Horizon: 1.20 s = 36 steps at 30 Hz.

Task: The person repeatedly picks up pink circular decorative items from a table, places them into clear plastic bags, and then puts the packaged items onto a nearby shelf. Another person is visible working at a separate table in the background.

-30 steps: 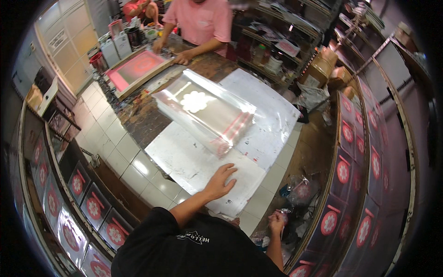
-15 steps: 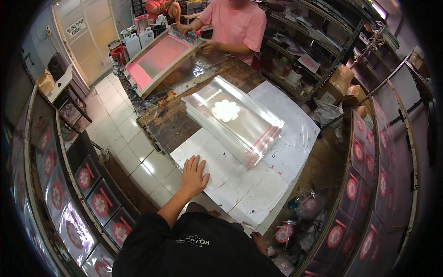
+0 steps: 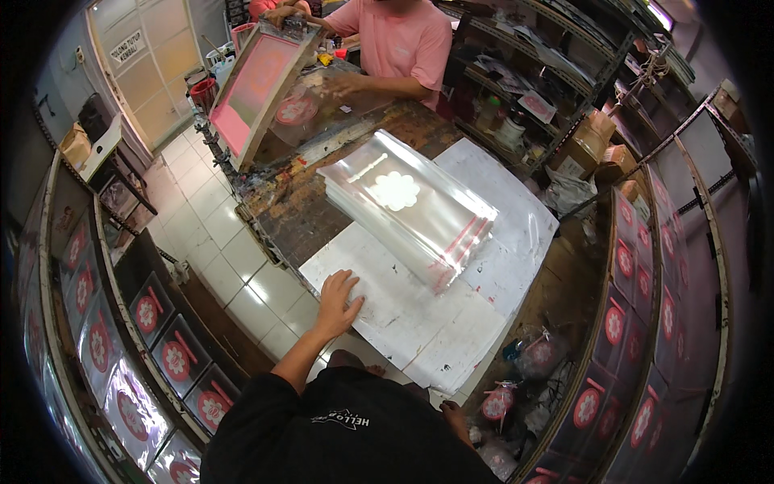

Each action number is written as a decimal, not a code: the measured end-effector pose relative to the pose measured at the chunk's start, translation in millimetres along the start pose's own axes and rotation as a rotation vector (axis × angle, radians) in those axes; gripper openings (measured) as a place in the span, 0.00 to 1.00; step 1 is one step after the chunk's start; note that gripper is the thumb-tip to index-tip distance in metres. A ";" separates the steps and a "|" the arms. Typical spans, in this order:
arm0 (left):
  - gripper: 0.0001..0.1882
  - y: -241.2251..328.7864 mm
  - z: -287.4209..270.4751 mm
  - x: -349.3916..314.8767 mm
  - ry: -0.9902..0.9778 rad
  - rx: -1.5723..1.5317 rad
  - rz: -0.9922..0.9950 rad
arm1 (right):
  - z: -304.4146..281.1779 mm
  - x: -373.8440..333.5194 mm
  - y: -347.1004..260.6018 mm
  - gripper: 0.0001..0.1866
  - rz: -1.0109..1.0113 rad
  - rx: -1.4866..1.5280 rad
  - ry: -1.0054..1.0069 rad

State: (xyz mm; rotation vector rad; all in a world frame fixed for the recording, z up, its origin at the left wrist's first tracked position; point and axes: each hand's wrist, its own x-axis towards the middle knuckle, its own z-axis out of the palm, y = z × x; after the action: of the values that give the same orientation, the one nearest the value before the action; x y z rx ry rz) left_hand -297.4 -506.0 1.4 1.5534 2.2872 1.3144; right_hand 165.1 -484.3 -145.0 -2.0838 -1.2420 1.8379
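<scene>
Fingers (image 3: 345, 284) of the left hand (image 3: 337, 300) lie spread and flat on the near-left corner of the white paper (image 3: 419, 315) covering the worktable (image 3: 298, 210), gripping nothing. The stack of clear plastic bags (image 3: 411, 206), each printed with a white flower, lies from that hand at about one o'clock, near but apart, with bare paper between. The stack's long axis runs from ten o'clock to four o'clock, its red-striped end toward the lower right. The left hand is clearly the nearer one; the right hand (image 3: 455, 417) hangs low beside the body at five o'clock, below the table edge, and I cannot tell whether it is open or closed.

Compared with half a second ago, the left hand rests on much the same corner of the paper, fingers a little more drawn together, while the view has shifted so the stack sits higher. At twelve o'clock a person in a pink shirt (image 3: 403, 40) works at a pink printing screen (image 3: 258, 81).
</scene>
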 end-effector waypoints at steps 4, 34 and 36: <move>0.22 1.8 -19.2 31.5 0.109 -0.216 -0.094 | 5.9 -1.1 -2.8 0.19 -0.052 -0.063 0.028; 0.07 239.3 100.2 76.7 -0.619 0.439 0.855 | -44.5 -136.8 -150.2 0.26 -0.732 0.769 -0.105; 0.07 264.9 115.7 45.8 -0.705 0.396 0.918 | -50.7 -149.5 -175.1 0.25 -0.830 0.736 -0.105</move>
State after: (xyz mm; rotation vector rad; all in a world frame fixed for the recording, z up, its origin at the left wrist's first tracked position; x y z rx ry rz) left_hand -70.7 -369.1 126.3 2.7832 1.4414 0.1946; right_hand 130.7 -438.9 83.7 -0.9026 -0.9856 1.6193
